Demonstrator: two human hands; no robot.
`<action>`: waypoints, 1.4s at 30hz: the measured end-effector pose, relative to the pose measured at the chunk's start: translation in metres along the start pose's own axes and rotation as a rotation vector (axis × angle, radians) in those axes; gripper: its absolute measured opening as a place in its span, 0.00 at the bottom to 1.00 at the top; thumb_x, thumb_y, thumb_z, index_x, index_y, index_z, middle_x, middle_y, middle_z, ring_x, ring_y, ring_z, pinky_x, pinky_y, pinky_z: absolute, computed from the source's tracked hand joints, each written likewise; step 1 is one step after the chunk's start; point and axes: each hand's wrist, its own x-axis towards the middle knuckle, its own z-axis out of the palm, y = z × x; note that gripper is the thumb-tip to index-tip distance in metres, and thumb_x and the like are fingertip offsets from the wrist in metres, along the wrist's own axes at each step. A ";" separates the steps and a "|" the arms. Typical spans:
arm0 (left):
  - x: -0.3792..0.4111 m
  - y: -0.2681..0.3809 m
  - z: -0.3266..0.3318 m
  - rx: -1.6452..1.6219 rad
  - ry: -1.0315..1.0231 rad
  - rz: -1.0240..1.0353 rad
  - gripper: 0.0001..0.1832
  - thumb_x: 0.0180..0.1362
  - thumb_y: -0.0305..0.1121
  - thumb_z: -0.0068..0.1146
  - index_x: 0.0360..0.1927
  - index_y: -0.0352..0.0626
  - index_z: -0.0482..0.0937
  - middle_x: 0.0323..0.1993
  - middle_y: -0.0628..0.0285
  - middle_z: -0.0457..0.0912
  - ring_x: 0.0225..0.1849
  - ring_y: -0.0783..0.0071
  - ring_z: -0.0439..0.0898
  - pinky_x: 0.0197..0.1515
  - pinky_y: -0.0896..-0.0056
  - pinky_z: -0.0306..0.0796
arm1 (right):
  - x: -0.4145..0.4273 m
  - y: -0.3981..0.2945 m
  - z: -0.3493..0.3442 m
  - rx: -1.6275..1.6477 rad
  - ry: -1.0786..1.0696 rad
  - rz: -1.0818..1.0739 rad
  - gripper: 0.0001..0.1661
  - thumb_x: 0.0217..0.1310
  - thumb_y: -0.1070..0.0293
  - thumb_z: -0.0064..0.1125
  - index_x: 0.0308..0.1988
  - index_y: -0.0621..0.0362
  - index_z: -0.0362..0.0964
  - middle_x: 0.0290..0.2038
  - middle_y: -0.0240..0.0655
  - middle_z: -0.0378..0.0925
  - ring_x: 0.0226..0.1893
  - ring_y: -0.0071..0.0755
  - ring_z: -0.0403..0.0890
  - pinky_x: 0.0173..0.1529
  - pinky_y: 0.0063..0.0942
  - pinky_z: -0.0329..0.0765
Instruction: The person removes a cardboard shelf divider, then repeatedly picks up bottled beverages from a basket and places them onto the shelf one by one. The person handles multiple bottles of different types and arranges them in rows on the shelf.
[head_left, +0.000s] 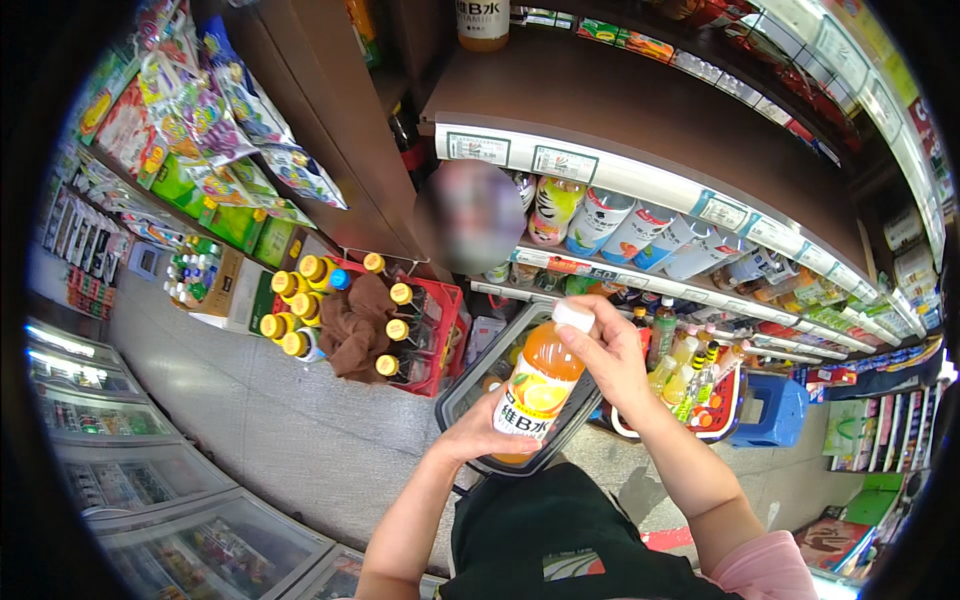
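A plastic bottle of orange drink (546, 367) with a white cap is tilted in front of me, its label showing citrus fruit and writing. My left hand (480, 431) grips its lower part. At the top, the fingers of my right hand (611, 349) close around the cap and neck. Below the bottle is a dark grey shopping basket (454, 390), partly hidden by the bottle and my hands; a few items inside are hard to make out. A similar bottle (482, 26) stands on the brown upper shelf (600, 94) ahead.
Lower shelves hold rows of bottles (600, 221) behind price strips. On the floor stand a red crate (442, 337) with yellow-capped bottles and a brown cloth (356, 326), a red basket of bottles (724, 420) and a blue stool (772, 412). Glass-topped freezers (217, 547) line the left.
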 end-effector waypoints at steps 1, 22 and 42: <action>-0.005 0.011 0.004 -0.022 -0.021 0.019 0.44 0.45 0.30 0.80 0.67 0.38 0.70 0.52 0.56 0.84 0.50 0.63 0.86 0.53 0.57 0.81 | -0.004 -0.019 0.000 -0.264 0.001 -0.014 0.31 0.63 0.59 0.72 0.58 0.64 0.73 0.35 0.31 0.77 0.34 0.19 0.77 0.40 0.24 0.76; 0.048 0.272 0.076 1.324 0.575 1.070 0.40 0.49 0.21 0.66 0.68 0.46 0.65 0.59 0.48 0.67 0.57 0.34 0.76 0.58 0.45 0.77 | 0.096 -0.156 0.044 -0.485 -0.020 -0.691 0.43 0.59 0.63 0.75 0.66 0.63 0.61 0.58 0.50 0.76 0.59 0.54 0.80 0.61 0.42 0.76; 0.178 0.344 -0.022 1.228 0.895 0.866 0.27 0.55 0.28 0.63 0.58 0.34 0.68 0.52 0.35 0.80 0.56 0.33 0.78 0.56 0.45 0.75 | 0.281 -0.143 0.074 -0.765 0.189 -0.625 0.42 0.60 0.55 0.70 0.67 0.64 0.64 0.59 0.58 0.75 0.58 0.64 0.78 0.60 0.49 0.76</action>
